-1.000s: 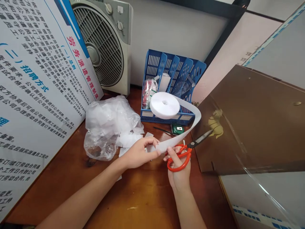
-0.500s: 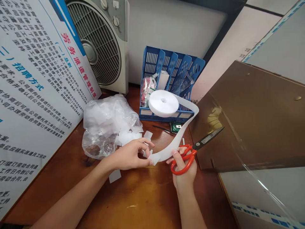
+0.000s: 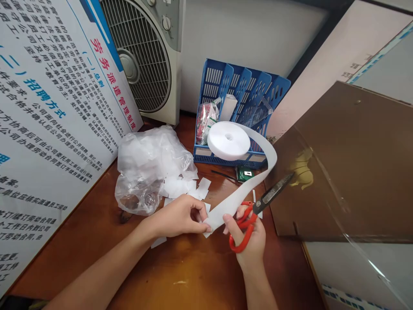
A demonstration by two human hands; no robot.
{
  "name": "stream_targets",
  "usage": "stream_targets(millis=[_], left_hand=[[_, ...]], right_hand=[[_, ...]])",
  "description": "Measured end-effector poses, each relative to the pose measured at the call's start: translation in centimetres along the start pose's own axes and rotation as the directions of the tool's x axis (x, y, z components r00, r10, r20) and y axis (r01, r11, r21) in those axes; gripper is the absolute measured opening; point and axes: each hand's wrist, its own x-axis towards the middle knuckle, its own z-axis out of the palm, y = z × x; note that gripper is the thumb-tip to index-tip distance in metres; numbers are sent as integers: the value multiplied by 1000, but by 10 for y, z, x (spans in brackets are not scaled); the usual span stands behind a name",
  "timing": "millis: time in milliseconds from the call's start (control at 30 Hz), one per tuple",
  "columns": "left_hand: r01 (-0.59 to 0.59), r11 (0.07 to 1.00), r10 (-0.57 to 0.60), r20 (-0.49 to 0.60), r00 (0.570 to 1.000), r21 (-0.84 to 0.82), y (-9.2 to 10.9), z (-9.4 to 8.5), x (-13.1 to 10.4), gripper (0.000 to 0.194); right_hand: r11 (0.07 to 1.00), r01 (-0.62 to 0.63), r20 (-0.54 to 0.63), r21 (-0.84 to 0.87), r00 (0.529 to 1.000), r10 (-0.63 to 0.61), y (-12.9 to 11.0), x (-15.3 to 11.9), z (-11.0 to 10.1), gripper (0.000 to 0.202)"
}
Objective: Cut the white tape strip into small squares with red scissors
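Near the frame's middle, the left hand (image 3: 185, 217) pinches a white strip (image 3: 248, 187); the right hand (image 3: 251, 243) curls around red-handled scissors (image 3: 258, 206).

Red-handled scissors (image 3: 258, 207) near curved white strip (image 3: 238, 196)

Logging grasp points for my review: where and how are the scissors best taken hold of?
Likely by the red handles of the scissors, from the near side: the loops lie at the right hand, while the dark blades point away and rightward.
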Motion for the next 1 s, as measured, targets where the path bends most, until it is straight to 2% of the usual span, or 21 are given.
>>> stream_targets(millis=[100, 233, 400, 567, 700, 867, 1000], left_hand=[[-12, 1000, 12, -65, 998, 2, 0, 4, 0, 19], [-11, 1000, 9, -88, 996, -20, 3, 4, -1, 16], [8, 987, 1, 55, 999, -161, 7, -2, -7, 17], [66, 981, -52, 84, 995, -181, 6, -2, -9, 18], [71, 972, -63, 42, 997, -222, 4, 0, -7, 21], [13, 942, -48, -95, 994, -335, 2, 3, -3, 36], [19, 950, -42, -69, 997, -311, 4, 4, -1, 35]], right_hand=[[1000, -4, 2, -31, 1000, 4, 2, -3, 1, 39], [999, 18, -26, -31, 999, -19, 3, -1, 0, 39], [997, 67, -43, 37, 997, -66, 3, 5, -6, 36], [997, 51, -8, 63, 999, -51, 1, 4, -7, 35], [998, 41, -2, 38, 999, -41, -3, 0, -4, 35], [1000, 18, 8, -21, 1000, -18, 0, -7, 3, 38], [998, -11, 27, -60, 1000, 13, 3, -10, 8, 39]])
